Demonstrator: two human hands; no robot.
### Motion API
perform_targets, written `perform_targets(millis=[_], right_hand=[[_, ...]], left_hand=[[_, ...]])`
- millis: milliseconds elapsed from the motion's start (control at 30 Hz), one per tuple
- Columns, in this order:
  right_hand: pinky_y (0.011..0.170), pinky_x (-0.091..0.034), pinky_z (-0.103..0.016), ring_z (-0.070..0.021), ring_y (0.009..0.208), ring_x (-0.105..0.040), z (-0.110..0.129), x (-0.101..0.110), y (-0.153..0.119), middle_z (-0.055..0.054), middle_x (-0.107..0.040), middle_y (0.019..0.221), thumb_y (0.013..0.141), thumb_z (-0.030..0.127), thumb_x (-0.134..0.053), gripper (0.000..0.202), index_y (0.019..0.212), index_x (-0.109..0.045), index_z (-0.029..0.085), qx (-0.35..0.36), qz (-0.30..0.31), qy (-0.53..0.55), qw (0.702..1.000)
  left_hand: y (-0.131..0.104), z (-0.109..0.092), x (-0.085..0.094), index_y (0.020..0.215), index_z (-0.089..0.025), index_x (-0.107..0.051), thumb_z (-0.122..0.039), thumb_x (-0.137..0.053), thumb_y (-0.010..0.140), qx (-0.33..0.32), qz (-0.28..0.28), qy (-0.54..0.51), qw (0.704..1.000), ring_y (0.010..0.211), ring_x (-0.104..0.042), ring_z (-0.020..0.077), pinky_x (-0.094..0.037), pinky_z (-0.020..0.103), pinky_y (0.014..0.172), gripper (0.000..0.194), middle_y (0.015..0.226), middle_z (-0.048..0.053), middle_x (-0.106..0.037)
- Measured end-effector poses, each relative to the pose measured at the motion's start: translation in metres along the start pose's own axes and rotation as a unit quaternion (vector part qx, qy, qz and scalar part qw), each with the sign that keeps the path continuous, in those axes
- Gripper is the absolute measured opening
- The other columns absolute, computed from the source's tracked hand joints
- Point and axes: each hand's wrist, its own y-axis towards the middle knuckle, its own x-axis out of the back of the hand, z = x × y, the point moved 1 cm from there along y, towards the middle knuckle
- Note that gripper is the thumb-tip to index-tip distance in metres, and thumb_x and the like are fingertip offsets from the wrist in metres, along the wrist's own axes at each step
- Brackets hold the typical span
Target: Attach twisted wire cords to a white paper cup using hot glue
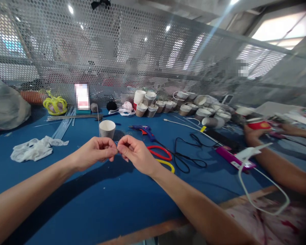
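Note:
My left hand [102, 149] and my right hand [132, 151] meet fingertip to fingertip above the blue table. Both are closed in a pinch; whatever lies between the fingers is too small or hidden to make out. Just behind them stands a grey-wrapped paper cup [107, 129] with a white inside, and a thin upright wire [98, 115] at its left side. To the right of the cup lies a blue glue gun [144, 131] with a red trigger. Beside my right wrist are a red loop [165, 152] and a yellow loop [169, 165], partly covered by my arm.
White lace [33, 148], clear glue sticks [63, 127] and a phone [82, 97] are at left. Several wrapped cups [153, 110] line the mesh wall. Black cable [183, 160] and a purple device [232, 158] lie right, near a co-worker's hand [252, 134] holding a red cup [258, 124].

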Motion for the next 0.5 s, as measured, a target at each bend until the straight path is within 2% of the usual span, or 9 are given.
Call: perform_targets(millis=[133, 233, 400, 500], right_hand=[[0.045, -0.033, -0.020, -0.0060, 0.048, -0.038, -0.0010, -0.0027, -0.0021, 0.004, -0.042, 0.059, 0.081, 0.033, -0.047, 0.018, 0.071, -0.044, 0.017, 0.020, -0.053, -0.073, 0.996], [0.044, -0.032, -0.020, -0.0057, 0.048, -0.036, -0.0018, -0.0033, -0.0018, 0.004, -0.042, 0.060, 0.081, 0.034, -0.046, 0.019, 0.071, -0.044, 0.017, 0.027, -0.068, -0.096, 0.993], [0.045, -0.033, -0.020, -0.0060, 0.048, -0.039, -0.0013, -0.0017, -0.0006, 0.003, -0.044, 0.061, 0.082, 0.034, -0.044, 0.019, 0.073, -0.043, 0.018, 0.000, -0.041, -0.031, 0.999], [0.046, -0.034, -0.020, -0.0064, 0.050, -0.041, -0.0005, -0.0010, -0.0008, 0.003, -0.045, 0.062, 0.082, 0.035, -0.043, 0.019, 0.073, -0.043, 0.017, -0.002, -0.024, -0.043, 0.999]], left_hand=[[0.0009, 0.0002, -0.0003, 0.067, -0.013, -0.051, -0.033, -0.056, 0.072, -0.001, -0.005, -0.013, 1.000, 0.043, -0.030, 0.0032, -0.017, 0.019, 0.041, 0.021, 0.053, -0.004, -0.050], [0.0006, -0.0002, 0.0013, 0.069, -0.014, -0.051, -0.033, -0.056, 0.073, -0.006, 0.000, -0.014, 1.000, 0.042, -0.028, 0.0030, -0.017, 0.019, 0.041, 0.020, 0.056, -0.003, -0.053], [-0.0001, -0.0042, 0.0047, 0.069, -0.013, -0.054, -0.031, -0.054, 0.074, -0.049, -0.010, 0.050, 0.998, 0.049, -0.033, 0.0050, -0.023, 0.020, 0.046, 0.018, 0.060, -0.002, -0.053], [0.0005, -0.0043, 0.0051, 0.069, -0.013, -0.055, -0.030, -0.053, 0.074, -0.071, -0.030, 0.084, 0.994, 0.054, -0.037, 0.0067, -0.027, 0.020, 0.050, 0.018, 0.059, -0.003, -0.048]])
